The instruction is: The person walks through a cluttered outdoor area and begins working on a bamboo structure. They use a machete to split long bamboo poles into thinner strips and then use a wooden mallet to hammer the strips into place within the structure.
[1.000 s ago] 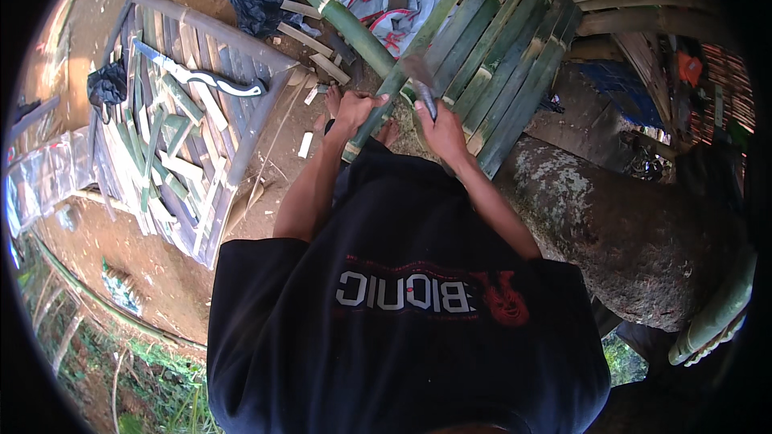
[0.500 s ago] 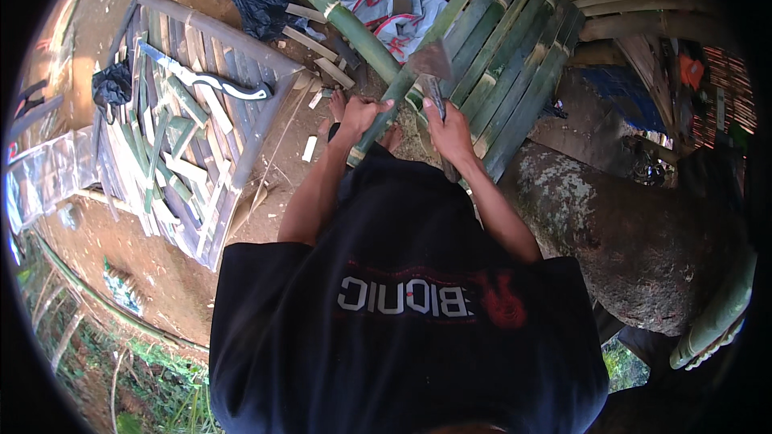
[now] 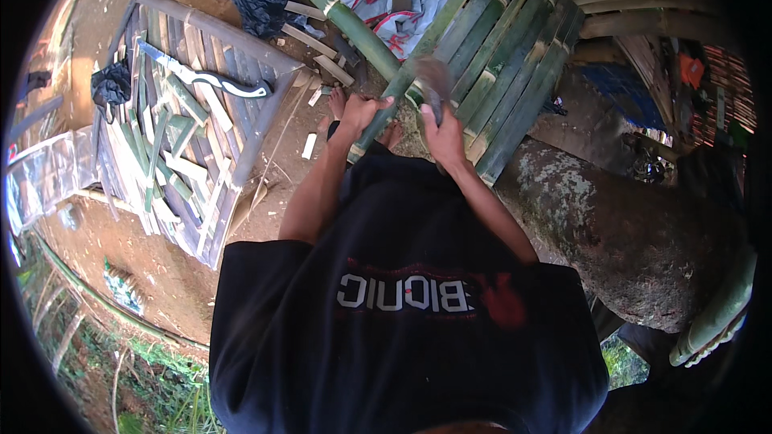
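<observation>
Evidently, right hand (image 3: 445,138) closed round tool (image 3: 434,87) (blurred), left hand (image 3: 359,116) gripping bamboo (image 3: 378,127).

To our left is a slatted worktop (image 3: 217,30), with bamboo pieces (image 3: 186,103) heaped on it and a pruning saw (image 3: 229,83) lying across its far part. Before us and rightward stretches a bamboo slat panel (image 3: 505,72). Our left hand (image 3: 359,116) is on its leftmost slat; our right hand (image 3: 445,137), holding a hatchet-like tool (image 3: 435,84), is just right of that. A bamboo pole (image 3: 350,22) meets that slat's left side, crumpled sacks (image 3: 418,8) lie in the angle between, and a boulder (image 3: 619,233) sits to our right.
</observation>
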Motion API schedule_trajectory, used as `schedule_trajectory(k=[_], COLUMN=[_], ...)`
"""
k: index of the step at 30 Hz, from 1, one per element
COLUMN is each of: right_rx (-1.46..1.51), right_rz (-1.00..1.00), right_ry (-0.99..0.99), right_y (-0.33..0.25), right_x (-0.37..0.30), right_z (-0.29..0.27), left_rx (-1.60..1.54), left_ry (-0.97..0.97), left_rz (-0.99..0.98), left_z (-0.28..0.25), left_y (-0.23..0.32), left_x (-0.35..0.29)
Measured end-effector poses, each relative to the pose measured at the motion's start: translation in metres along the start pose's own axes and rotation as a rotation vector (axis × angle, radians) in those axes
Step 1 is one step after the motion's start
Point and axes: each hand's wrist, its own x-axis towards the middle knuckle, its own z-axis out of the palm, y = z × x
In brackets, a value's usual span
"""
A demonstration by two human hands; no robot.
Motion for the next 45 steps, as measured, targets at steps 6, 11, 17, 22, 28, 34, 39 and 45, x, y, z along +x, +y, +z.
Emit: schedule_trajectory(k=[6,11,17,22,28,34,39,45], right_rx=[0.044,-0.059,0.125,-0.055,0.026,0.259,0.410,0.232], right_rz=[0.097,0.080,-0.121,0.053,0.052,0.077,0.157,-0.008], right_ry=[-0.056,-0.134,0.164,-0.155,-0.066,-0.025,-0.120,-0.101], right_y=[-0.028,0.007,-0.001,-0.014,-0.002,-0.025,-0.051,-0.054], right_x=[-0.005,0.011,-0.001,0.016,0.013,-0.015,-0.043,-0.052], right_z=[-0.020,0.000,0.002,-0.012,0.000,-0.033,-0.040,-0.037], left_rx=[0.016,-0.061,-0.069,0.120,0.019,-0.732,-1.023,-0.801], left_ry=[-0.007,-0.062,-0.078,0.049,-0.008,0.038,-0.137,-0.207], left_rz=[-0.001,0.056,0.025,0.102,0.097,-0.082,-0.245,-0.087], left_z=[0.000,0.000,0.002,0.001,-0.001,-0.033,0.009,0.048], left_y=[-0.009,-0.049,-0.040,-0.051,-0.039,-0.053,-0.024,-0.016], left_x=[0.007,0.037,0.029,0.034,0.026,0.006,-0.052,-0.079])
